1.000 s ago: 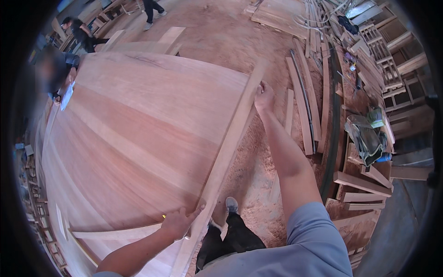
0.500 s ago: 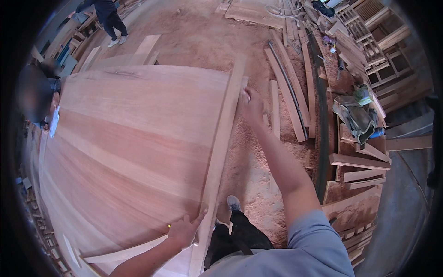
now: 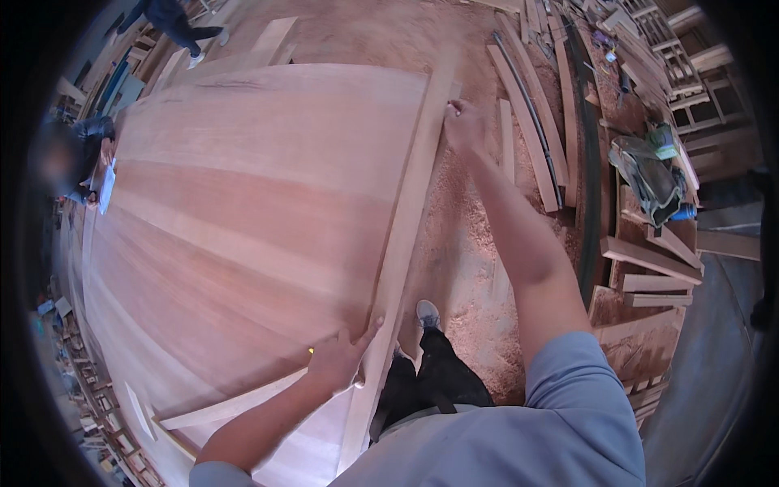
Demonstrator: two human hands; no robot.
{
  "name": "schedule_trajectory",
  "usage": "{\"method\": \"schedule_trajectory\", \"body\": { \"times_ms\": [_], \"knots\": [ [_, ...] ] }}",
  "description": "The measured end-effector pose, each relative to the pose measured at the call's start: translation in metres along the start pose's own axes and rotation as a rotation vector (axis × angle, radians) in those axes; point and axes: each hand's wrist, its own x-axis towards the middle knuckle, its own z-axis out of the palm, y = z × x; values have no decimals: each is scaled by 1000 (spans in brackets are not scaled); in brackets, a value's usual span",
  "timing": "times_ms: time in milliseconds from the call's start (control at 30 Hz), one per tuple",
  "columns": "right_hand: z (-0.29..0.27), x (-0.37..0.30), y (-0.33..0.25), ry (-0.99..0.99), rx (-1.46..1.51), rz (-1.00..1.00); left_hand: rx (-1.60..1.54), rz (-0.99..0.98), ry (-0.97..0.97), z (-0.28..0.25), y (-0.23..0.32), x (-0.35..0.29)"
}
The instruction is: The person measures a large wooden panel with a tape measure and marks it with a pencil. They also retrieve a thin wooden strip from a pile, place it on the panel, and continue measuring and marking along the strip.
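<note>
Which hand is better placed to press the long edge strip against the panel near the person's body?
Left hand: it already rests on the edge strip beside the body; the right hand is stretched to the far end.
</note>
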Motion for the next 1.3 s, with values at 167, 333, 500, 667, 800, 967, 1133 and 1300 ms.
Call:
{"method": "schedule_trajectory", "body": {
  "times_ms": [167, 333, 500, 667, 800, 967, 1133, 1300],
  "knots": [
    [-30, -116, -45, -112, -1, 57, 14, -5, 19, 8, -3, -1],
    [-74, -229, -85, -228, 63, 162, 11, 7, 11, 6, 0, 0],
    [-89, -358, -90, -207, 133, 22, 18, 18, 58, 15, -2, -2],
    [-132, -413, -121, -438, 118, 188, 32, 13, 75, 15, -3, -1],
    [-127, -334, -114, -233, 36, 40, 11, 6, 83, 20, -6, -4],
    [-76, -197, -61, 18, 92, -28, -17, -6, 50, 8, 5, -7],
    [-52, -168, -61, -72, -13, 2, -33, -46, -21, 5, 7, -10],
    [-49, -183, -52, -160, -81, 36, -32, -39, -10, 9, 7, -10]
  ]
}}
